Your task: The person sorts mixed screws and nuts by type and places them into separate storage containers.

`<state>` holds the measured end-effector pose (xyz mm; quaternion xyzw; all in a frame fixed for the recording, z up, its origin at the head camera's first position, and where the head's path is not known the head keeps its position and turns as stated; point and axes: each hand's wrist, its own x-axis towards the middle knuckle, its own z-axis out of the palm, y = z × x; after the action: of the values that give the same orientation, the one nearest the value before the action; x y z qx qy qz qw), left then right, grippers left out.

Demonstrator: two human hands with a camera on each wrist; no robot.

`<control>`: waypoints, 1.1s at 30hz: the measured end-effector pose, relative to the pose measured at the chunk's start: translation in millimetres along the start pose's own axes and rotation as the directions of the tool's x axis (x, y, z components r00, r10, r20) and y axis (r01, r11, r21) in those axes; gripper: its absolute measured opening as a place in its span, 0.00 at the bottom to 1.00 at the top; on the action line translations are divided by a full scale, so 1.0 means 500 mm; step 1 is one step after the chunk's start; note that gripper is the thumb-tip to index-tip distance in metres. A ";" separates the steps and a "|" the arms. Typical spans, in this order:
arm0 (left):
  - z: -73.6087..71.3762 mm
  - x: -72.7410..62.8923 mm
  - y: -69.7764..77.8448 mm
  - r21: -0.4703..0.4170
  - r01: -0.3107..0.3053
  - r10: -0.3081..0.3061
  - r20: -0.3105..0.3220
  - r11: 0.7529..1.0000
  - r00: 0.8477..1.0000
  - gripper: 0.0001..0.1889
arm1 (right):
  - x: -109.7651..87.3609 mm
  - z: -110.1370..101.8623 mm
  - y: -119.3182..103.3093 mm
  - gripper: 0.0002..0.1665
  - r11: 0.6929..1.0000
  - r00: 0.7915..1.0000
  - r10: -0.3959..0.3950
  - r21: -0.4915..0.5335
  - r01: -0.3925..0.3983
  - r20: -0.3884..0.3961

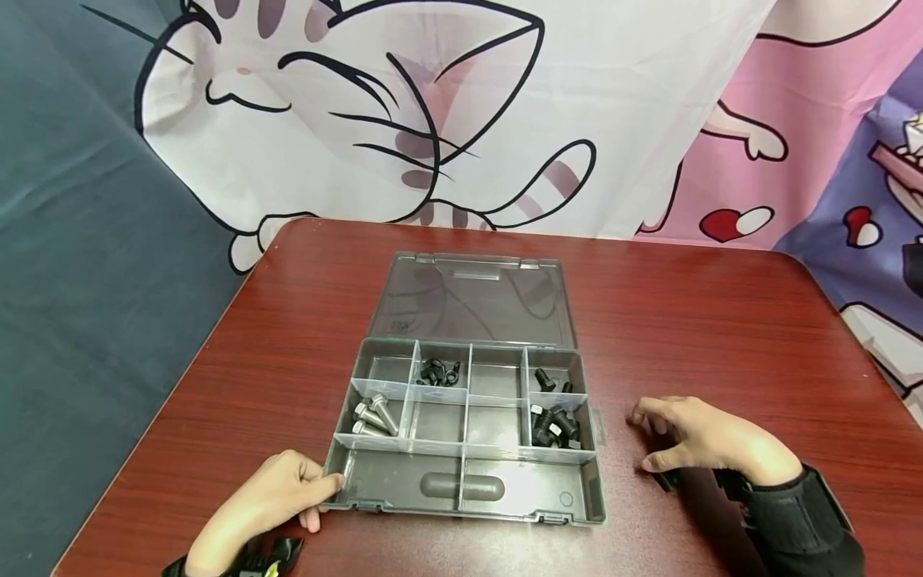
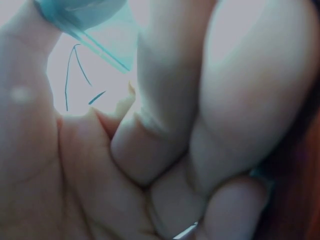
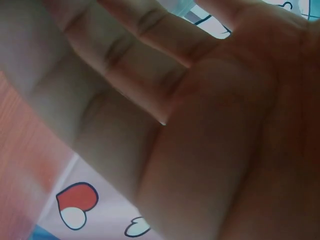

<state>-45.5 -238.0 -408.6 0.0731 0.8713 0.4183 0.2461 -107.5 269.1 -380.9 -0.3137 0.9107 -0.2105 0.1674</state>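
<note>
Table point(image 1: 721, 320) of dark red wood grain carries everything in the head view, with a cartoon-cat cloth point(image 1: 447, 104) hanging behind its far edge and a dark blue cloth point(image 1: 79, 264) along its left side.

An open organiser box point(image 1: 469, 489) of grey translucent plastic sits in the middle of the table, reaching towards the near edge. Its lid point(image 1: 476, 300) lies flat, folded back towards the far edge. The tray is split into small compartments in two rows, with a long trough along the near wall.

The left hand point(image 1: 277, 501) rests on the table at the near-left corner of the box. Its thumb tip touches the box's left wall; the other fingers curl underneath the palm (the left wrist view shows them bent in close together). Whether they actually clamp the box wall cannot be told.

The right hand point(image 1: 703, 441) lies on the table to the right of the box, near but not touching it. Its fingers are loosely bent, fingertips down on the wood, holding nothing. The right wrist view shows only palm and relaxed fingers.

Contents, by compartment:
- Black bolts point(image 1: 554, 425), a small heap in the right-hand compartment of the nearer row, with two more in the compartment behind it.
- Silver bolts point(image 1: 375, 417), several lying in the left-hand compartment of the nearer row.
- Black wing nuts point(image 1: 438, 373), a cluster in the far row, second compartment from the left.
</note>
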 end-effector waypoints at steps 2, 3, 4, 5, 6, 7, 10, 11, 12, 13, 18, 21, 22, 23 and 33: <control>0.001 0.000 0.000 0.005 0.000 0.000 -0.003 1.000 1.000 0.23 | -0.002 0.004 -0.001 0.26 1.000 1.000 0.001 -0.001 -0.001 0.003; 0.001 0.000 0.000 0.004 0.001 -0.001 -0.004 1.000 1.000 0.23 | -0.002 0.006 -0.003 0.26 1.000 1.000 0.006 0.004 -0.006 0.005; 0.001 -0.001 0.000 0.004 0.001 -0.001 -0.004 1.000 1.000 0.23 | -0.003 0.008 -0.003 0.27 1.000 1.000 0.007 0.006 -0.007 0.008; 0.001 -0.001 0.000 0.005 0.002 -0.002 -0.005 1.000 1.000 0.23 | -0.003 0.011 -0.003 0.27 1.000 1.000 0.008 0.009 -0.008 0.009; 0.001 -0.001 0.000 0.004 0.002 -0.002 -0.004 1.000 1.000 0.23 | -0.004 0.014 -0.004 0.27 1.000 1.000 0.010 0.010 -0.010 0.009; 0.001 -0.001 -0.001 0.003 0.002 -0.002 -0.004 1.000 1.000 0.23 | -0.005 0.017 -0.005 0.27 1.000 1.000 0.016 0.012 -0.016 0.009; 0.001 -0.001 -0.001 0.000 0.003 -0.003 -0.003 1.000 1.000 0.23 | -0.007 0.024 -0.006 0.27 0.999 1.000 0.031 0.010 -0.031 0.007; 0.001 -0.001 -0.001 -0.001 0.003 -0.003 -0.004 1.000 1.000 0.23 | -0.007 0.025 -0.006 0.27 0.999 0.999 0.035 0.009 -0.035 0.005; 0.001 -0.001 -0.001 0.000 0.004 -0.004 -0.004 1.000 1.000 0.23 | -0.008 0.027 -0.005 0.27 0.999 0.999 0.037 0.005 -0.037 0.003; 0.001 -0.001 -0.001 -0.001 0.004 -0.004 -0.004 1.000 1.000 0.23 | -0.008 0.028 -0.005 0.27 0.999 0.999 0.040 0.003 -0.040 0.002; 0.003 0.000 -0.001 0.003 0.004 -0.004 -0.010 1.000 1.000 0.23 | -0.008 0.029 -0.006 0.25 0.999 0.999 0.045 -0.004 -0.045 0.009; 0.003 0.000 -0.001 -0.001 0.000 0.000 -0.007 1.000 1.000 0.23 | -0.010 0.030 -0.007 0.23 0.999 0.999 0.031 -0.010 -0.031 0.007; 0.003 0.000 -0.002 -0.003 -0.001 0.001 -0.005 1.000 1.000 0.23 | -0.011 0.030 -0.006 0.22 1.000 1.000 0.019 -0.014 -0.019 0.001; 0.002 0.000 -0.002 -0.007 -0.001 0.001 -0.003 1.000 1.000 0.23 | -0.012 0.032 -0.005 0.21 1.000 1.000 0.002 -0.021 -0.003 -0.012; 0.001 0.001 -0.003 0.003 -0.004 0.004 -0.003 1.000 1.000 0.23 | -0.014 0.038 0.004 0.17 0.993 0.992 -0.098 -0.075 0.092 -0.076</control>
<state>-45.4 -238.4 -410.3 0.0745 0.8720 0.4178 0.2438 -95.1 269.8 -396.9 -0.3539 0.9075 -0.1980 0.1096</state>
